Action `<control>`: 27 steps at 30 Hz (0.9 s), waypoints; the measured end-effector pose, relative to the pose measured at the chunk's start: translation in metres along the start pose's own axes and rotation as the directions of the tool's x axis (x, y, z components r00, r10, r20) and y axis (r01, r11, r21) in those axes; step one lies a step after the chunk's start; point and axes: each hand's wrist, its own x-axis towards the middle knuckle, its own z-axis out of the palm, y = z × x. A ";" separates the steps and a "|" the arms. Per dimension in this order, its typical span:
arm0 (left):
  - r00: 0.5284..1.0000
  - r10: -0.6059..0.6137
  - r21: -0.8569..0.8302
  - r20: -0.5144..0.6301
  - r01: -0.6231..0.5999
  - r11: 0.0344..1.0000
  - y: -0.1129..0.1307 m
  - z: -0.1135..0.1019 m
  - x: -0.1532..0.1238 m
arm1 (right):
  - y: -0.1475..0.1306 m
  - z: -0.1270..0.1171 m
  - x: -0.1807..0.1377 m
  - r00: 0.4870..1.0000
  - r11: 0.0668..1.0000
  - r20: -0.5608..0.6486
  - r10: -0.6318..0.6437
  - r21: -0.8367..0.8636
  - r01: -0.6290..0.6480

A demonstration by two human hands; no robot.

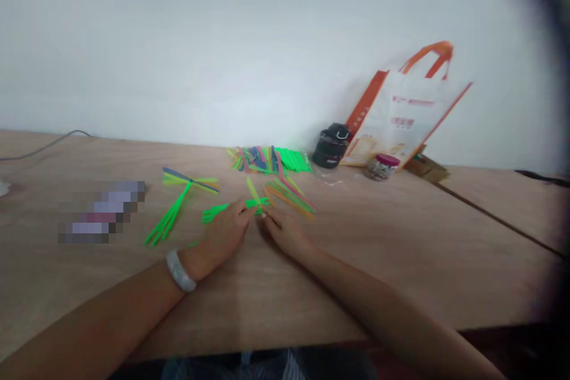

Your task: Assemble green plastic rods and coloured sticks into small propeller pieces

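Across the wooden tabletop (pixel 401 267), the work looks partway along. A crossed strip bundle (pixel 180 205), green legs meeting blue and yellow arms, lies apart at the left and appears joined. The left hand (pixel 227 228), nearly closed, pinches green strips (pixel 216 212) on the table at the middle. The right hand (pixel 287 234) has its fingers curled against the same crossing; blur prevents telling whether it grips. Packets of coloured strips (pixel 267 159) near the wall and loose strips (pixel 294 199) beside the right hand look unused. A thin yellow strip (pixel 253 190) slants up from the crossing, which the fingertips partly cover, so whether anything is fastened there cannot be told. Pixelation masks an oblong item (pixel 104 214) at the left; both forearms are cut off.
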 end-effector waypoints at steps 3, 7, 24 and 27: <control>1.000 -0.001 0.001 -0.003 0.001 1.000 -0.001 0.001 -0.001 | -0.002 0.000 -0.001 1.000 0.999 -0.010 -0.019 -0.035 0.019; 1.000 -0.002 -0.007 -0.028 0.001 1.000 -0.001 0.004 -0.001 | -0.003 0.000 -0.002 1.000 0.997 -0.007 -0.030 -0.072 0.029; 0.998 0.019 -0.052 -0.056 -0.022 0.998 -0.002 0.006 -0.002 | -0.004 0.003 -0.004 0.998 0.996 -0.012 -0.063 -0.066 0.062; 0.997 0.012 -0.062 -0.078 -0.017 0.998 -0.002 0.004 -0.002 | -0.002 0.003 -0.003 0.997 0.997 -0.023 -0.071 -0.028 0.070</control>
